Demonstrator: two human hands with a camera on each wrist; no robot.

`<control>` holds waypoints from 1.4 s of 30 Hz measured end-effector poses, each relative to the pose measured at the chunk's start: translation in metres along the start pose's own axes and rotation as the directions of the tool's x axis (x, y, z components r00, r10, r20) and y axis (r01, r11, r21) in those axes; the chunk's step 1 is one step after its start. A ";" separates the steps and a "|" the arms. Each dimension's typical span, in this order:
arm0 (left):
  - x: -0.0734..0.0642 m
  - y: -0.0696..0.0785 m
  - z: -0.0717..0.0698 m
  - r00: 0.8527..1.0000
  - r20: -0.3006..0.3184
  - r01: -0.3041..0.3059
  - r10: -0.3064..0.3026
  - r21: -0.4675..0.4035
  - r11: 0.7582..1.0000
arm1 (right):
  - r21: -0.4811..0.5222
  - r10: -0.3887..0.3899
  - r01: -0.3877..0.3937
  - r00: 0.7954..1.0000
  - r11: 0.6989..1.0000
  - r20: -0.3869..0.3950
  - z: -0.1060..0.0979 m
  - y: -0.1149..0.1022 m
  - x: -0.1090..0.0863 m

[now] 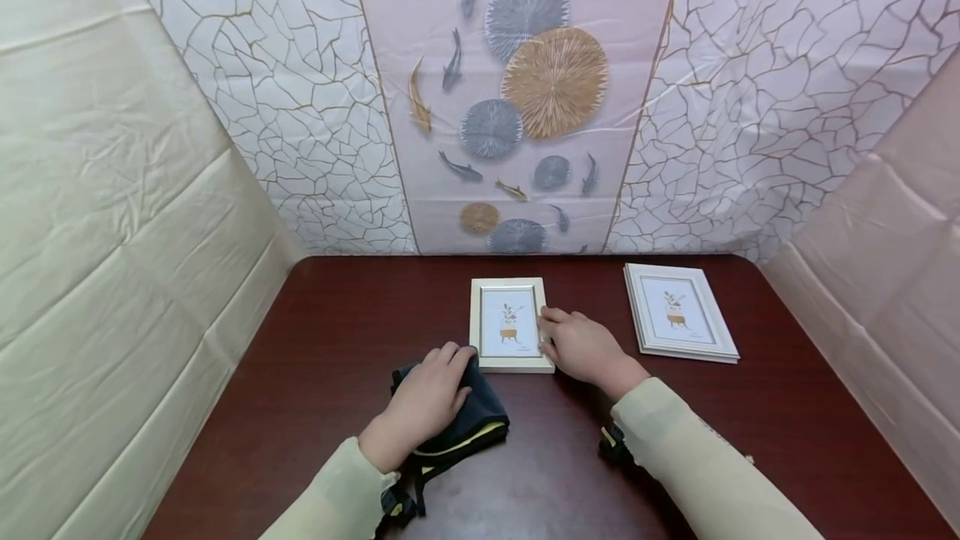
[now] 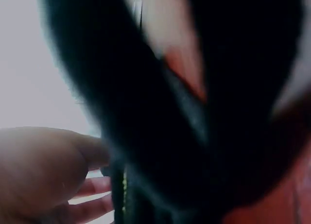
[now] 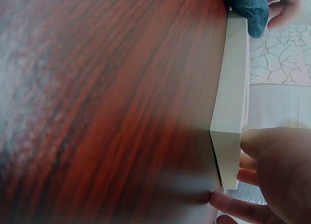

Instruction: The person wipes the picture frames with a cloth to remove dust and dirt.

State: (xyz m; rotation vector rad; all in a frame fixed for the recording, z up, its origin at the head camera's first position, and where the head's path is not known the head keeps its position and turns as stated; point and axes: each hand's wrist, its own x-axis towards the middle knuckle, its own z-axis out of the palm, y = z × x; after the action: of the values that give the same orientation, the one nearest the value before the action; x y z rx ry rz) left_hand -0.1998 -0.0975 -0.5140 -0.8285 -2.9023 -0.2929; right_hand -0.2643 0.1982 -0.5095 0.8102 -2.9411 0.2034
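A white picture frame (image 1: 512, 283) lies flat on the table, face up, showing a small drawing of a plant in a pot. My left hand (image 1: 426, 394) grips a folded dark cloth (image 1: 480, 407) with yellow trim, bunched at the frame's near left corner. In the left wrist view, dark folds of the cloth (image 2: 121, 102) fill much of the picture beside the thumb. My right hand (image 1: 588, 348) rests on the frame's right border. The right wrist view shows its thumb and fingers touching the frame's edge (image 3: 231, 88), with one fingertip on the tabletop.
To the right is a stack of similar white picture frames (image 1: 682, 348). The dark red wooden table (image 1: 300, 440) meets a patterned cloth backdrop (image 1: 525, 173) at its far edge, with pale drapes (image 1: 112, 273) on both sides.
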 end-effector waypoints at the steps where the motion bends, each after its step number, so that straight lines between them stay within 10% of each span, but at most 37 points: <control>1: 0.000 -0.001 0.000 1.000 -0.002 0.005 -0.005 -0.010 1.000 | -0.003 0.001 -0.001 1.000 1.000 -0.001 -0.001 0.000 0.000; 42: 0.036 -0.012 0.003 0.996 0.086 -0.010 0.005 0.061 0.998 | -0.015 -0.018 0.018 1.000 1.000 0.001 0.000 0.000 0.001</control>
State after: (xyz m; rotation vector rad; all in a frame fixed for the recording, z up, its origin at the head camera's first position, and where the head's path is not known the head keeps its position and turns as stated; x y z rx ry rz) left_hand -0.2365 -0.0885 -0.5131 -0.8622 -2.9700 -0.1699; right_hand -0.2653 0.1976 -0.5094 0.8348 -2.9310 0.1801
